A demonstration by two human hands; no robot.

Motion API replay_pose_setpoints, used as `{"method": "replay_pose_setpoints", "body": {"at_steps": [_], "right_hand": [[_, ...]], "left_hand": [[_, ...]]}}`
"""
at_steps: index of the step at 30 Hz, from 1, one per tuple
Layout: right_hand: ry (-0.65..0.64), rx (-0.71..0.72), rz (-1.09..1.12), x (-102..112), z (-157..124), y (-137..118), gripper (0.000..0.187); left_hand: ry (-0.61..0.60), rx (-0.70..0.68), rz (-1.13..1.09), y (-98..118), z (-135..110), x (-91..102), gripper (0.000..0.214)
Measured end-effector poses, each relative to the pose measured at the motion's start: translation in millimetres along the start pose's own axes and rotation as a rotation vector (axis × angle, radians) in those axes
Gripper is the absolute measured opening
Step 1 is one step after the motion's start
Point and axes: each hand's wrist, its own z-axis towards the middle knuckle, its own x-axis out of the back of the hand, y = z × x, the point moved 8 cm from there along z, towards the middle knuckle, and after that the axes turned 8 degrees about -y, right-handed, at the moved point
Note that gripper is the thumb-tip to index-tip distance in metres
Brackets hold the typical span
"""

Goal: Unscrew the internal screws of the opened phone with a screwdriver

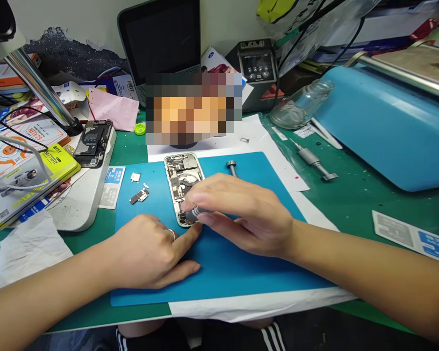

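Note:
An opened phone [174, 173] lies on the blue mat [241, 273], its inner parts bare. My right hand [245, 212] is closed around a grey screwdriver [194, 213] with pale rings, over the phone's lower end; the tip and most of the handle are hidden. At the phone's bottom edge rests the outstretched index finger of my left hand [149, 253]; its thumb is stretched out too, and nothing shows in it. Small metal phone parts [139, 196] lie left of the phone. Behind my right hand, a grey tool with a flat cap [231, 165] is partly covered.
Another grey screwdriver [310, 158] lies at the right, near a glass jar [303, 105] and a large blue panel [380, 122]. On the left, a second opened phone [94, 144] sits on a white stand [91, 204] beside stacked boxes [18, 180]. A dark screen [161, 41] stands behind.

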Motion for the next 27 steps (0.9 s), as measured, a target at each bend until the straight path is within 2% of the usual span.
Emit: {"method": "replay_pose_setpoints", "body": {"at_steps": [9,15,19,27], "right_hand": [[0.025,0.014,-0.062,2.4,3.0,3.7,0.038],[-0.022,-0.028,0.044,-2.8,-0.9,4.4,0.045],[-0.044,-0.037,0.07,-4.8,-1.9,5.4,0.042],[-0.02,0.033,-0.047,-2.0,-0.6,2.6,0.041]], "left_hand": [[-0.004,0.004,0.001,-0.2,-0.6,-0.2,0.044],[0.003,-0.006,-0.011,0.1,-0.2,0.8,0.044],[0.003,-0.003,-0.003,0.0,0.2,1.0,0.043],[0.01,0.003,-0.007,0.0,0.0,2.2,0.039]]}}
